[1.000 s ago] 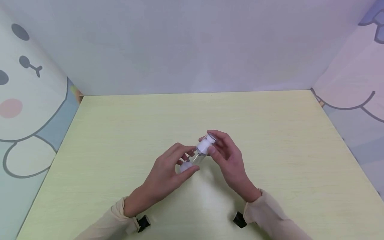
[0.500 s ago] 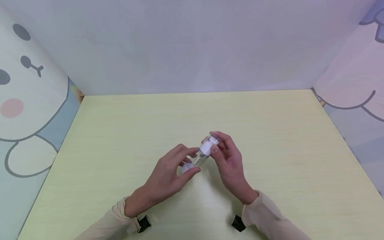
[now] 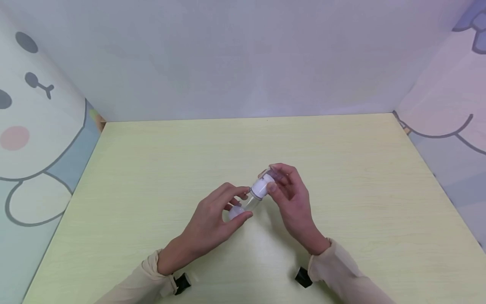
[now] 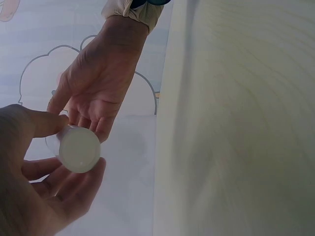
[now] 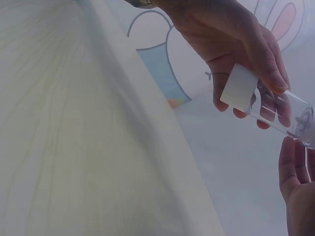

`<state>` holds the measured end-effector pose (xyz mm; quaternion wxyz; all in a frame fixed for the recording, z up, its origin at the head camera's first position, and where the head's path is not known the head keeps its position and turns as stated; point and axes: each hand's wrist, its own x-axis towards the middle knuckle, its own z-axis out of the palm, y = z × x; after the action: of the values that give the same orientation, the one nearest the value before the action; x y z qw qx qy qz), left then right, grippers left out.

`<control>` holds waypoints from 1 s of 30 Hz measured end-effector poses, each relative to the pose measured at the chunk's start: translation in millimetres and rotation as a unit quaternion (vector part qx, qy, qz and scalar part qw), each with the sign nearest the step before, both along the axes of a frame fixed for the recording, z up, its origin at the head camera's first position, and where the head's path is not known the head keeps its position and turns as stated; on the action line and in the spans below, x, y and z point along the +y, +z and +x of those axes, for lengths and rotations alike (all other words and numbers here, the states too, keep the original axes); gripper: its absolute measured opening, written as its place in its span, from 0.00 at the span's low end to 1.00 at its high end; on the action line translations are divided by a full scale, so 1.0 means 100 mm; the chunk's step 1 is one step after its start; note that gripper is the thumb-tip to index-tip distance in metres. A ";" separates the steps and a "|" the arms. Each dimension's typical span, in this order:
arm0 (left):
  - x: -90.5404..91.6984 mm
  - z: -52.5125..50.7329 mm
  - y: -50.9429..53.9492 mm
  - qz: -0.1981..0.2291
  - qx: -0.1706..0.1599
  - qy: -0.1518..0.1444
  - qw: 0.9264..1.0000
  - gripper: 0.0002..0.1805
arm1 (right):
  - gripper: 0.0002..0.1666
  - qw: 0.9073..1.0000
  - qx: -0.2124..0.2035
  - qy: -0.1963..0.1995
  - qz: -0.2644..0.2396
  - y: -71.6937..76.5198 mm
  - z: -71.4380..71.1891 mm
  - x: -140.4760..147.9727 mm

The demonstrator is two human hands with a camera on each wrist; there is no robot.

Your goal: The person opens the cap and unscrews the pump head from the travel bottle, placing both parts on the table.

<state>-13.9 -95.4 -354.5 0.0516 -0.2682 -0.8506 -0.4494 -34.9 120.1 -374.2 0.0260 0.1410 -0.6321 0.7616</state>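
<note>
A small bottle [image 3: 251,203] with a clear body is held tilted above the table, its top toward the upper right. My left hand [image 3: 206,217] grips its lower end between thumb and fingers. The white base [image 4: 80,150] faces the left wrist camera; the right wrist view shows the clear wall [image 5: 268,114] side-on. At the upper end, my right hand [image 3: 294,202] pinches around the white collar [image 3: 261,187] with thumb and fingertips. A clear cap-like piece [image 3: 272,172] shows among the right fingers; whether it sits fully on the top I cannot tell.
A pale wood-look table [image 3: 171,160] lies under both hands. Behind it rises a plain light wall [image 3: 243,59], with cartoon-printed panels [image 3: 38,126] at the sides. Black wrist devices [image 3: 182,283] hang by both cuffs.
The bottle's upper end and my right fingers have shifted slightly to the right. The clear piece at the top shows more plainly than a second ago. My left hand keeps its grip, nearly still.
</note>
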 end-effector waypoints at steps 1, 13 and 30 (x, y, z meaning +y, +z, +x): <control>0.00 0.00 0.00 0.000 -0.002 0.000 1.000 0.27 | 0.23 1.000 0.000 -0.002 -0.001 0.01 -0.01 0.01; 0.00 -0.01 -0.02 -0.010 -0.024 0.005 1.000 0.27 | 0.24 1.000 0.014 -0.013 -0.017 0.14 -0.13 0.17; -0.01 -0.01 -0.04 -0.006 -0.028 0.004 1.000 0.25 | 0.26 0.989 0.075 -0.096 0.079 0.14 -0.39 0.48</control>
<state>-14.9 -96.4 -358.7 0.0281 -0.2526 -0.8555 -0.4512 -73.8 167.9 -360.5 0.1350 0.1382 -0.6972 0.6903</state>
